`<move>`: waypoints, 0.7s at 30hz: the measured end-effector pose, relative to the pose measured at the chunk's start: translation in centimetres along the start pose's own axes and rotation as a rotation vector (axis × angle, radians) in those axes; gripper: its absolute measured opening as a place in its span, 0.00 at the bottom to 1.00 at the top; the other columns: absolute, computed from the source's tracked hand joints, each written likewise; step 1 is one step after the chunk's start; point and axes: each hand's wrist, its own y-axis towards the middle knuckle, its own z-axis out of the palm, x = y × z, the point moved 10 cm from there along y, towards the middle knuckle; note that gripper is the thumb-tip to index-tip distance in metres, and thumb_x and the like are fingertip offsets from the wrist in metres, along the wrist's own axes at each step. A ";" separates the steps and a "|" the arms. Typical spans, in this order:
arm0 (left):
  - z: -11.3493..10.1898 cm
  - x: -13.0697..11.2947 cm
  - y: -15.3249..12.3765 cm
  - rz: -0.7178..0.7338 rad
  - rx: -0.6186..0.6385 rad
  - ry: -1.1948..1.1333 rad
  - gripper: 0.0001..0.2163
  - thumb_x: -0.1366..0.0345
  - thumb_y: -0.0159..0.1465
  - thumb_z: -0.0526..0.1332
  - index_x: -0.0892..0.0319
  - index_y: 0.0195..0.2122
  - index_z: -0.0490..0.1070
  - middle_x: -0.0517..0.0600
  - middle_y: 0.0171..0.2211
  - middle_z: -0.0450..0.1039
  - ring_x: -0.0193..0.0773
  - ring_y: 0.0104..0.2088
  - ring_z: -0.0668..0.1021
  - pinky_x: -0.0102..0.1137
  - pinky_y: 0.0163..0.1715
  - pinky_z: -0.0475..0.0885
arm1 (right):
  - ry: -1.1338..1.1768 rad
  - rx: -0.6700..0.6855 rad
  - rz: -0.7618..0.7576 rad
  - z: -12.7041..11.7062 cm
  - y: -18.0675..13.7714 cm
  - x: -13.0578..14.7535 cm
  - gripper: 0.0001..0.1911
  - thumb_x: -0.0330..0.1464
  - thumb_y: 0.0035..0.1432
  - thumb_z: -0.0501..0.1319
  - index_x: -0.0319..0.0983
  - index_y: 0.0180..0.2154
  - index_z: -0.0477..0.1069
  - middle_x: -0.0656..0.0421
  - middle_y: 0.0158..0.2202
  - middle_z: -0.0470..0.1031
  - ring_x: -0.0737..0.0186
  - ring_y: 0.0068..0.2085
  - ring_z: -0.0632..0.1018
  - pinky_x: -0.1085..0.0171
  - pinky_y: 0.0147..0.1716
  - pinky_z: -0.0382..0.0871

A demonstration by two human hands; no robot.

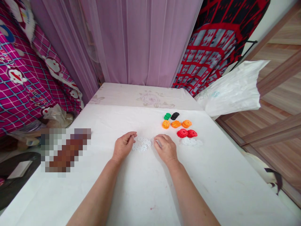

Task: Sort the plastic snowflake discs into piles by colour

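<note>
Small white snowflake-shaped discs (141, 145) lie in a loose, spread pile on the white-covered table (141, 194). At the pile's left edge is my left hand (124, 145), fingers curled and thumb close to the index finger. My right hand (166, 148) faces it from the right edge, its fingers bent in towards the thumb. Anything small between the fingertips of either hand is too hard to make out. Beyond my right hand lie red discs (187, 133) in two heaps and another group of white discs (191, 142).
Farther back are orange disc stacks (176, 124), a green stack (167, 116) and a black stack (175, 116). A white bag (232, 88) stands at the right edge. A blurred-out reddish-brown patch (68, 150) covers something on the left. A purple curtain (141, 40) hangs behind.
</note>
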 end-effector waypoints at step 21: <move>-0.1 -0.1 0.0 -0.001 -0.006 -0.004 0.14 0.58 0.62 0.54 0.54 0.44 0.75 0.49 0.39 0.81 0.37 0.31 0.82 0.32 0.37 0.76 | -0.084 -0.088 0.102 -1.1 -0.3 -1.7 0.08 0.33 0.54 0.58 0.42 0.38 0.72 0.58 0.34 0.76 0.59 0.37 0.74 0.62 0.38 0.66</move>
